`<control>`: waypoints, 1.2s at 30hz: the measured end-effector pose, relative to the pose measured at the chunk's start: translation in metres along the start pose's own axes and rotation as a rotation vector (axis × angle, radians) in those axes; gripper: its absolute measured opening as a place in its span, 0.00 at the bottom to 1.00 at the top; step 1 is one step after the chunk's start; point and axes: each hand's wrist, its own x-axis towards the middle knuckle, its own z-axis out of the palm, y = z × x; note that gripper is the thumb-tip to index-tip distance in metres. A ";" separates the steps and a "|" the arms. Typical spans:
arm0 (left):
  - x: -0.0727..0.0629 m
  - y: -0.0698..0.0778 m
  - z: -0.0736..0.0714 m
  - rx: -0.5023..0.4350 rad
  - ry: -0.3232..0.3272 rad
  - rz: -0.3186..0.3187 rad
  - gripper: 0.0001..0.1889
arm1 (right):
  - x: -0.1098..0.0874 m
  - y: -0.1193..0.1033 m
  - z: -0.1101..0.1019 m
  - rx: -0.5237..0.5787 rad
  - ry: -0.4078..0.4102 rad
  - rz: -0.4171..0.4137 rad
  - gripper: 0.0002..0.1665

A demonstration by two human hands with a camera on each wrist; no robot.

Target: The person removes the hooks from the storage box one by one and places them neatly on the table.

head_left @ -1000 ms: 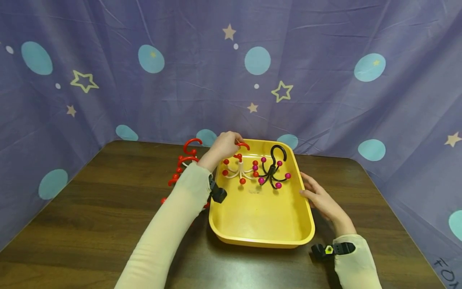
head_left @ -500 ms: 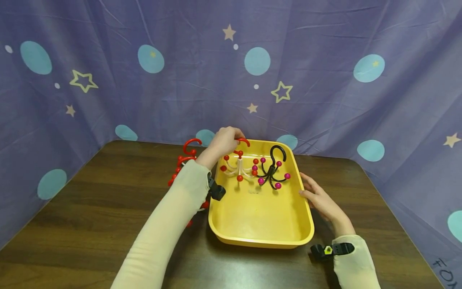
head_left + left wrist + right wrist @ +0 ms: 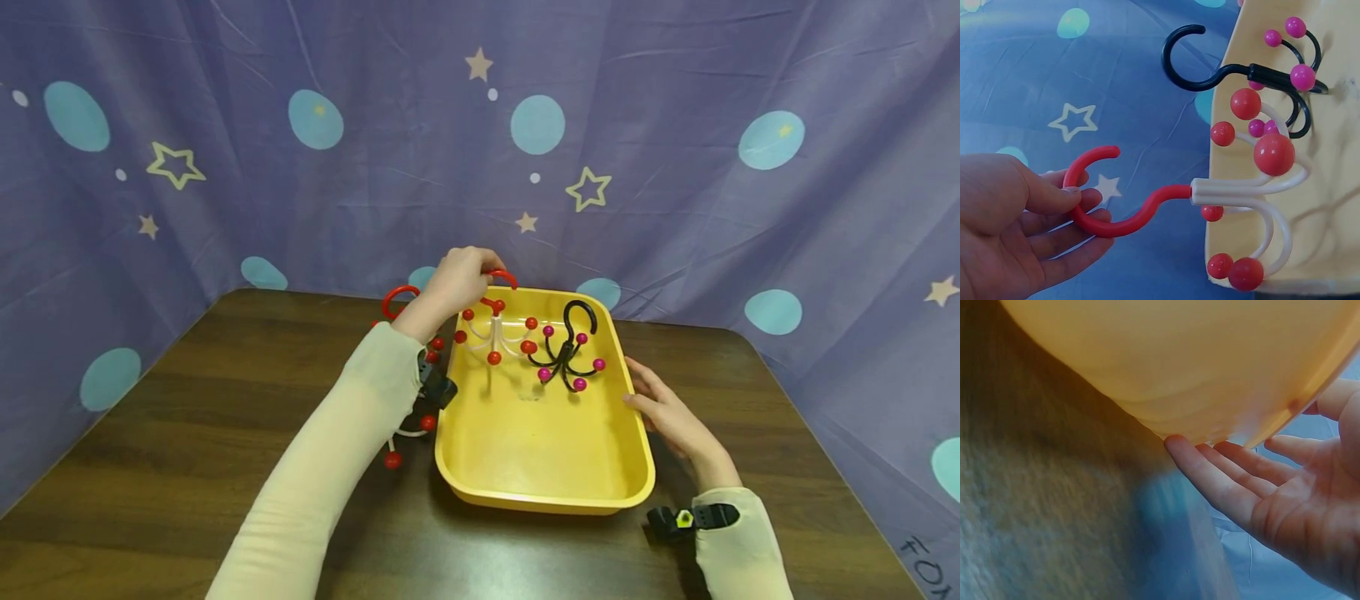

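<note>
Left hand pinches the white hanger near the tray's far left corner; right hand, fingers extended, touches its right edge; swinging could snag the black hanger.

Brown wood-grain table; directly on it: yellow tray, touching right hand; red-and-white hooked pieces beside tray, below left forearm, partly hidden.
</note>
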 end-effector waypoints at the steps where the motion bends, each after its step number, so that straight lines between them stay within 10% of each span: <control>1: -0.001 0.000 -0.002 -0.001 0.005 0.003 0.11 | 0.000 0.000 0.000 -0.001 -0.001 -0.001 0.39; 36: -0.021 -0.025 -0.097 0.060 0.235 -0.013 0.14 | 0.000 0.001 0.000 0.014 -0.004 -0.003 0.39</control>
